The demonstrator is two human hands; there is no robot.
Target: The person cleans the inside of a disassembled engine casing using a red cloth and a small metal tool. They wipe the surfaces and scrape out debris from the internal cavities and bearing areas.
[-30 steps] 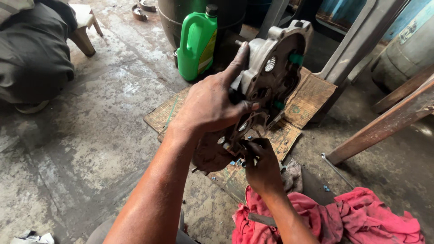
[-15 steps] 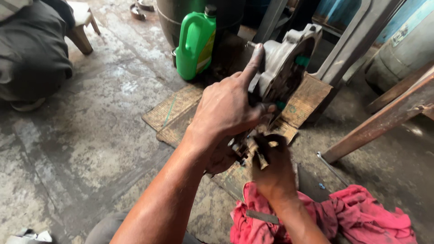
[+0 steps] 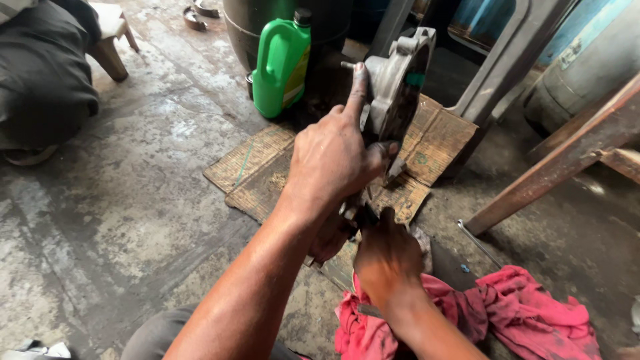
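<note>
**Workshop floor and its clutter**

A stained concrete floor (image 3: 113, 220) fills the scene. Flattened cardboard sheets (image 3: 257, 167) lie at its centre. Beyond them, far centre, a green plastic jug (image 3: 280, 67) with a black cap stands against a dark drum (image 3: 260, 23). A crumpled pink rag (image 3: 527, 320) lies near right. A rusty metal beam (image 3: 567, 157) slants across the right side, with a grey cylinder (image 3: 587, 60) behind it. Far left, a small wooden stool (image 3: 110, 33) stands beside dark cloth (image 3: 40, 73).
</note>
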